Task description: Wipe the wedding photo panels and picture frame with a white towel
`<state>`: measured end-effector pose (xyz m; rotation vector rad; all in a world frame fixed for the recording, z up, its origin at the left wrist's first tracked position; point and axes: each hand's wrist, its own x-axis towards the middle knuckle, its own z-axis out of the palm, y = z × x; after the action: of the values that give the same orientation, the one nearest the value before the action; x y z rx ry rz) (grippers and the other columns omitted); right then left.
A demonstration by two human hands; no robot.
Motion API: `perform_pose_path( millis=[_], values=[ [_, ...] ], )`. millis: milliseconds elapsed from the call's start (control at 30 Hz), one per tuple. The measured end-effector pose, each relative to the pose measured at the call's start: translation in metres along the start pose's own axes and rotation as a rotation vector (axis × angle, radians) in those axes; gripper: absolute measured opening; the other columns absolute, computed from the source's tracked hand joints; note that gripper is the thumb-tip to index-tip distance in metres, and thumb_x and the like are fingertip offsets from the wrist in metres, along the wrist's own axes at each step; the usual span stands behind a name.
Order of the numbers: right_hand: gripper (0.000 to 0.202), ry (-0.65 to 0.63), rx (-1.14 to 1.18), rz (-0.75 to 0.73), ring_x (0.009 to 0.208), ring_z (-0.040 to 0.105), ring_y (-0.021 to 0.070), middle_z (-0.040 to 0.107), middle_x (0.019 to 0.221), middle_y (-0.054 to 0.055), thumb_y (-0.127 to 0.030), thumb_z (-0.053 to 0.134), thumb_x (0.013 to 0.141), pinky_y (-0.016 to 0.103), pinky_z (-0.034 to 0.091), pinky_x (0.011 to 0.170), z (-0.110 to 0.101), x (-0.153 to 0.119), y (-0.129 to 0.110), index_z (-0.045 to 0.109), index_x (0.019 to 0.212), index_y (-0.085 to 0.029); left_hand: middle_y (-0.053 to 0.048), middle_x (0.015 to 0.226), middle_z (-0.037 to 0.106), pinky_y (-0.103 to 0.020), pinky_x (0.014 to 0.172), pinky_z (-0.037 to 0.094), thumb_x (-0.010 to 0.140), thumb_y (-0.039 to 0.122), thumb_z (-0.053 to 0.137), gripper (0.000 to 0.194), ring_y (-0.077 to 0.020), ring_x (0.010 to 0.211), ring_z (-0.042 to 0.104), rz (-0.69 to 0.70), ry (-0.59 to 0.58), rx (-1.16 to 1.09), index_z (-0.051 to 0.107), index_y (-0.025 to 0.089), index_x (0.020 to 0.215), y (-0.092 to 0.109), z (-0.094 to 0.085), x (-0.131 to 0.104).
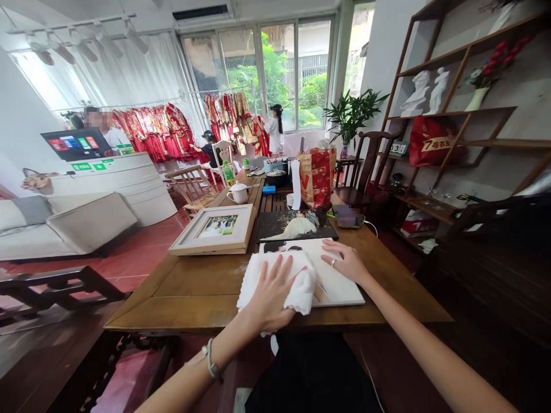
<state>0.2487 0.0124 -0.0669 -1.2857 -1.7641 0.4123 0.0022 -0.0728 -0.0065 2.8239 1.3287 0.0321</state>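
A white cloth lies bunched over the left part of a white photo panel at the near edge of the wooden table. My left hand rests flat on the cloth with its fingers spread. On the panel's upper right part lies my right hand, fingers apart, a ring on one finger. Dark hair in the printed picture shows above the cloth; the rest of that side is covered. Just beyond the panel is a dark photo panel with a white dress on it.
Left on the table are stacked wooden frames and a white teapot. Farther back stand a paper bag and a black pot. A phone with a cable lies at right. Other people are in the background.
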Motion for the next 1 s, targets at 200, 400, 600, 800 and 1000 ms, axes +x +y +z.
perform_pose_path(
  millis=[200, 400, 600, 800, 1000],
  values=[
    [0.029, -0.009, 0.017, -0.023, 0.107, 0.06, 0.0255, 0.067, 0.11, 0.009, -0.033, 0.064, 0.071, 0.042, 0.043, 0.099, -0.002, 0.001, -0.001, 0.071, 0.096, -0.02, -0.015, 0.147, 0.019, -0.061, 0.1, 0.017, 0.081, 0.042, 0.044, 0.062, -0.0378, 0.133, 0.013, -0.113, 0.055, 0.043, 0.031, 0.021, 0.138, -0.012, 0.0, 0.049],
    [0.029, -0.013, 0.024, -0.003, 0.105, 0.061, 0.0266, 0.067, 0.109, 0.008, -0.035, 0.066, 0.069, 0.044, 0.045, 0.096, -0.003, 0.002, 0.002, 0.071, 0.095, -0.022, -0.015, 0.147, 0.02, -0.061, 0.1, 0.015, 0.084, 0.043, 0.043, 0.061, -0.038, 0.132, 0.014, -0.19, 0.129, 0.068, 0.028, 0.021, 0.139, -0.027, 0.008, 0.086],
    [0.03, -0.067, 0.058, 0.001, 0.115, 0.054, 0.0259, 0.061, 0.12, 0.008, -0.034, 0.06, 0.075, 0.045, 0.039, 0.102, -0.003, 0.001, 0.007, 0.069, 0.101, -0.022, -0.014, 0.148, 0.017, -0.058, 0.103, 0.013, 0.082, 0.04, 0.044, 0.063, -0.0358, 0.134, 0.009, -0.097, 0.145, 0.066, 0.027, 0.02, 0.14, -0.02, 0.014, 0.051],
    [0.04, -0.127, 0.064, -0.066, 0.126, 0.042, 0.0246, 0.053, 0.13, 0.009, -0.032, 0.058, 0.078, 0.045, 0.031, 0.107, -0.004, -0.001, 0.009, 0.061, 0.115, -0.02, -0.011, 0.15, 0.009, -0.059, 0.103, 0.01, 0.073, 0.04, 0.052, 0.078, -0.0362, 0.135, 0.003, 0.023, 0.063, 0.067, 0.019, 0.025, 0.142, 0.001, 0.007, 0.005],
    [0.036, -0.101, -0.008, -0.1, 0.123, 0.045, 0.0257, 0.056, 0.127, 0.009, -0.031, 0.057, 0.078, 0.048, 0.032, 0.105, -0.003, -0.002, 0.01, 0.062, 0.113, -0.022, -0.014, 0.148, 0.017, -0.06, 0.1, 0.017, 0.077, 0.044, 0.05, 0.071, -0.0382, 0.133, 0.012, -0.045, 0.12, 0.088, 0.025, 0.023, 0.14, -0.003, 0.009, 0.042]
  ],
)
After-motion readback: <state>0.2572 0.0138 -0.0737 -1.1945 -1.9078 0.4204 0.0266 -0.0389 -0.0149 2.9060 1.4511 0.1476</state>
